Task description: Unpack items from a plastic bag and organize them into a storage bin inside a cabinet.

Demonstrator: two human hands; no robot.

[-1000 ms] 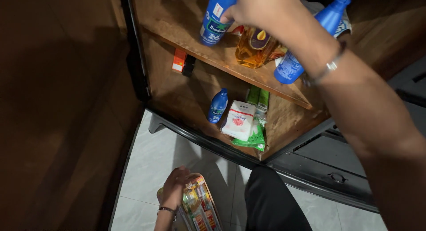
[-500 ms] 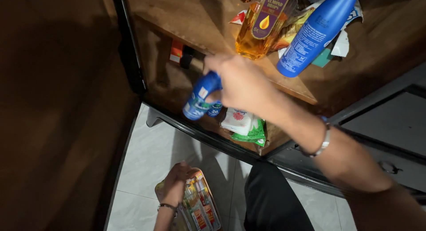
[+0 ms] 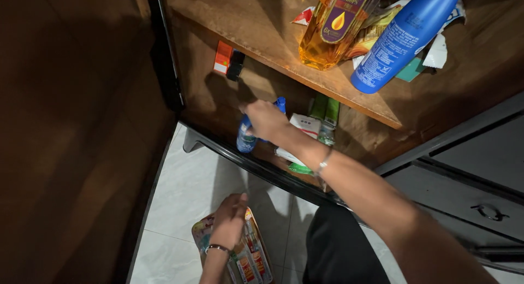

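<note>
1. the right hand [image 3: 266, 119] was inside the lower compartment of the wooden cabinet [image 3: 229, 22], fingers wrapped around a small blue bottle [image 3: 245, 137].
2. that small blue bottle stood near the front edge of the cabinet's lower floor, just behind the black front rail [image 3: 256, 166], its base showing below the hand.
3. a blue cap [image 3: 280, 103] showed just beyond the knuckles; whether it belonged to the held bottle or to a second one behind it could not be told.
4. a white packet [image 3: 305, 125] and green packets [image 3: 326, 110] lay just to the right of the small blue bottle, on the same lower floor.
5. an orange box [image 3: 222, 57] and a black item [image 3: 236, 64] sat toward the back of the cabinet, under the upper shelf.
6. on the upper shelf stood an amber oil bottle [image 3: 327, 33] and a large blue bottle [image 3: 404, 38], close beside each other, with crumpled wrappers behind them.
7. the left hand [image 3: 229, 221] rested below the cabinet over the tiled floor [image 3: 185, 196], fingers curled onto a colourful multipack [image 3: 245, 256] and gripping its upper edge.
</note>
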